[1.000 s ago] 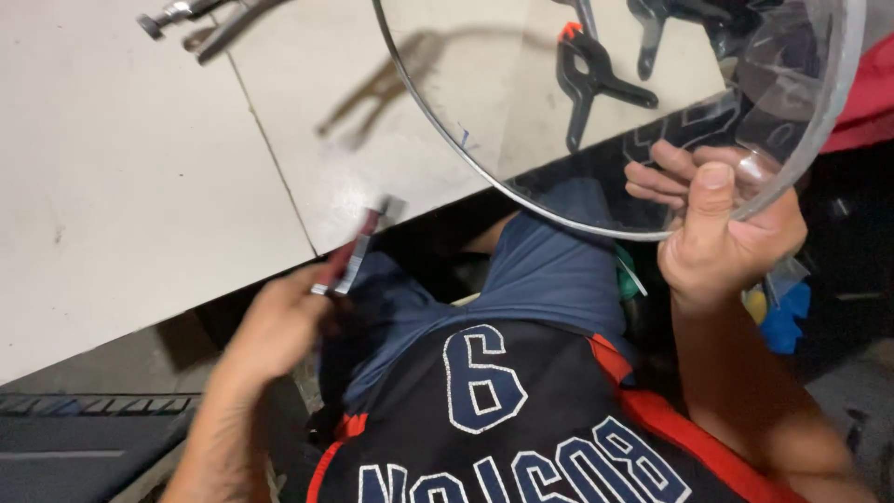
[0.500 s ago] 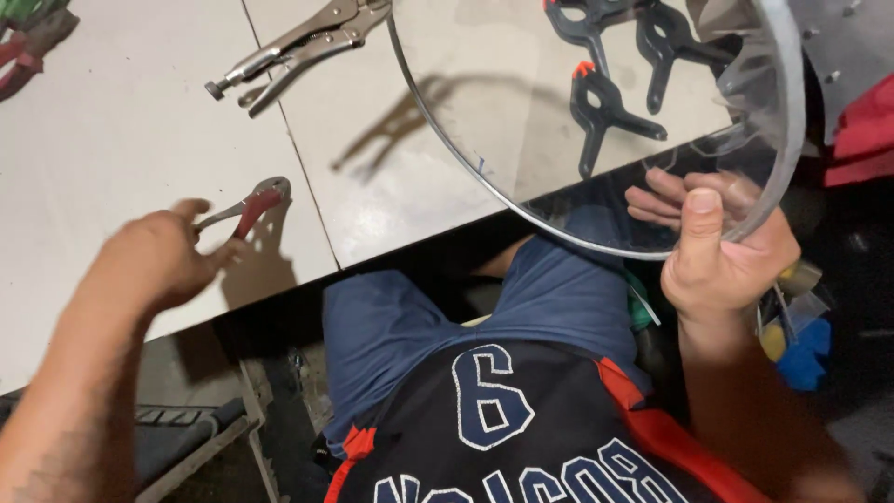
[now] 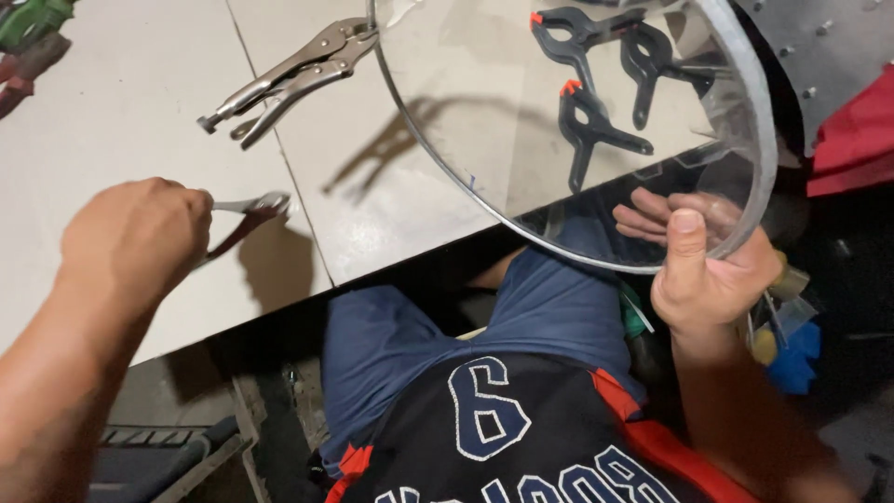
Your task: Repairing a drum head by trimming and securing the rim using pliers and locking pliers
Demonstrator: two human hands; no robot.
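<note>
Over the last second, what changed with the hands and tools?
The left hand came up from below the table edge and now sets its red-handled pliers over the white table, still gripping them. The right hand kept its hold on the rim of the clear round disc. The locking pliers and black spring clamps lie as before.

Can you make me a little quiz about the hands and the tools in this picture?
1. True or false: the right hand grips the rim of the round clear plastic disc.
2. What does the left hand hold? A) red-handled pliers B) a hammer
3. How many black spring clamps show through the disc?

Key: 1 true; 2 A; 3 three.
</note>
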